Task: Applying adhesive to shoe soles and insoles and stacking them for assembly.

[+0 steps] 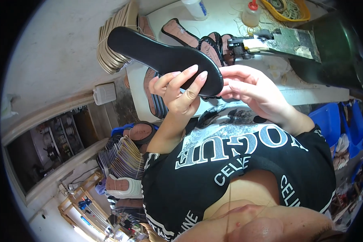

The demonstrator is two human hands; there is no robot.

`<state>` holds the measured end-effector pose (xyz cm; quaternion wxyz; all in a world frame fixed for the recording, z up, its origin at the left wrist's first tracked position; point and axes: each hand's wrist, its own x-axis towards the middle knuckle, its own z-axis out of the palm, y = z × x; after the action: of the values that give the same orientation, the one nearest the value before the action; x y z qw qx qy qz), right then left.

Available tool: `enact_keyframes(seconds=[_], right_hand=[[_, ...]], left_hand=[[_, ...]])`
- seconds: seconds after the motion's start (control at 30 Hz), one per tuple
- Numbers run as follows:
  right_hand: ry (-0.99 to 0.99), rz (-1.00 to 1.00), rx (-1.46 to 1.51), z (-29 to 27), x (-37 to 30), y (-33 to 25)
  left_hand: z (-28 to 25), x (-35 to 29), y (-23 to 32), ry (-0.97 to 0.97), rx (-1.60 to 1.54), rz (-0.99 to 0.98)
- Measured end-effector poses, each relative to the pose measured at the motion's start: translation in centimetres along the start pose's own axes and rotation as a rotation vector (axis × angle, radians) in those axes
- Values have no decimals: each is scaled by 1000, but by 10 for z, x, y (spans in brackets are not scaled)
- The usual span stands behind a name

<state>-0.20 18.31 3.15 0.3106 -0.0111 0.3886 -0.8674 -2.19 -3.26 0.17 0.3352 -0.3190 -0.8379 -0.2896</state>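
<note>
A black, smooth shoe insole [165, 54] is held up over the table, its narrow heel end pointing to the far left and its wide toe end to the right. My left hand [177, 90] grips it near the wide end, with fingertips pressed on the black face. At the rounded toe edge, the fingers of my right hand [256, 90] are closed round the rim; part of their grip is hidden behind it. Just beyond lie several black-edged insoles [209, 48] with pinkish-brown faces, one of them [181, 32] apart at the left.
A green machine [298, 44] with a metal head stands at the right of the white table [310, 94]. Behind are a red-capped bottle [251, 14], a white container [195, 9] and a yellow basket [290, 16]. Beige insole stacks [117, 36] and more stacked insoles [121, 157] flank the left.
</note>
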Motion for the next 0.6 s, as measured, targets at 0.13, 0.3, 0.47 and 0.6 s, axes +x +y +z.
enact_keyframes(seconds=[0.13,0.3,0.47,0.6], right_hand=[[11,-24,122,-4,5,8],[-49,132,276,-10,6,16],[-162,145,440,-15,8,23],[-174,123,426,-15,7,22]], left_hand=[[3,-7,3,7,4,-10],[5,-17,1,20,1,104],[11,-18,-1,15,-23,165],[15,-15,0,47,9,236]])
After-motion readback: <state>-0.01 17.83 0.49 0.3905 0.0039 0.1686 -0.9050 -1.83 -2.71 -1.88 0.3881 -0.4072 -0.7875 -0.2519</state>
